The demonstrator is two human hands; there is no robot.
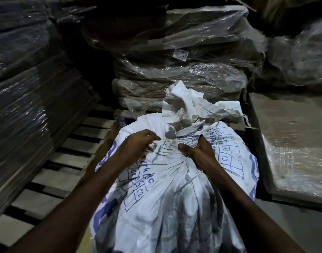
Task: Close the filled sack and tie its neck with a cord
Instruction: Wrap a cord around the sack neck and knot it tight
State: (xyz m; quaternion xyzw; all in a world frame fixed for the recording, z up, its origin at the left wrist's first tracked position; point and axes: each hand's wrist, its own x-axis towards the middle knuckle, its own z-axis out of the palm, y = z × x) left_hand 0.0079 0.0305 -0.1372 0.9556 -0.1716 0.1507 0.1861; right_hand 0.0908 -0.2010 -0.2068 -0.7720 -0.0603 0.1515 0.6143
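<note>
A wooden pallet (65, 157) lies at far left, beside the filled white sack (165, 198) standing in the middle. The left hand (138, 145), forearm reaching forward, pinches a thin white cord (157, 143) at the gathered neck (176, 141). The right hand (198, 152) is clenched tight round that neck, wrapped bundles (184, 70) stacked behind.

Full white woven sack (167, 207), neck gathered; thin white cord (193, 177) trailing.
</note>
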